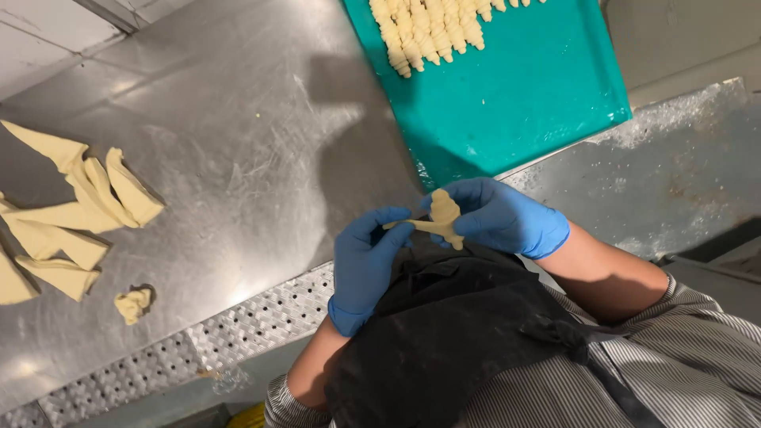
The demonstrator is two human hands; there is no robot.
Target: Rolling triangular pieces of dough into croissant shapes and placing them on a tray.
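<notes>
Pinching a half-rolled dough piece (441, 219), left hand (366, 261) and right hand (499, 215) grip it near the teal tray (539, 87).

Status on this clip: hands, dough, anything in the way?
Left hand and right hand both pinching one dough piece. Held above steel table. Nothing in the way.

A scratched stainless steel tabletop (238, 143) fills the scene, glaring under overhead light. A perforated metal strip (238, 325) edges its near side; pale wall panels (47, 36) stand far left.
</notes>
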